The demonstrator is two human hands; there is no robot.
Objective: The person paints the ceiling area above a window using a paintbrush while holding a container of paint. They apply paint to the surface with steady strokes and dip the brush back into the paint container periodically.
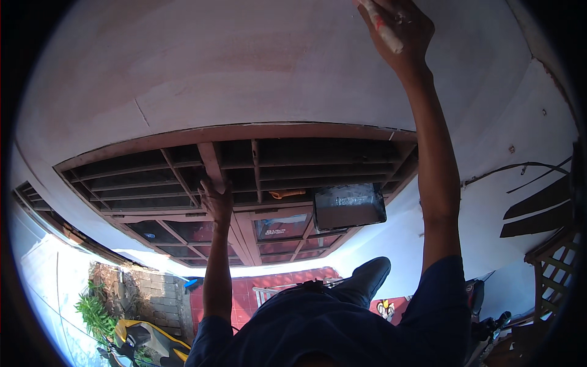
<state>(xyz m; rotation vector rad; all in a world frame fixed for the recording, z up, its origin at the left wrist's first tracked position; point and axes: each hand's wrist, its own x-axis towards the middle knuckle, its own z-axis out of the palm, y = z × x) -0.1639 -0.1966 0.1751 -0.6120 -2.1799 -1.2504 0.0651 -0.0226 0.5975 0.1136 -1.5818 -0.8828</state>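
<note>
My right hand [411,38] is raised high at the top edge against the pale wall [269,67]. Its fingers are closed round a whitish, paint-stained tool handle [386,32] with a red mark; the tool's head is out of view. Lower down, my left hand [217,200] grips the brown upright post [211,164] of a slatted window frame [244,132]. A black paint tray [350,209], with wet greyish smears inside, rests against the slats between my arms. Beside it, an orange-yellow handle [287,194] lies among the slats.
Below the slats are brown-framed glass panes [281,227]. Far beneath me lie a red tiled floor [241,293] and part of a ladder [263,295]. A yellow and black motorbike [150,336] stands lower left, near green plants [95,312]. Wooden lattice [553,275] is at the right.
</note>
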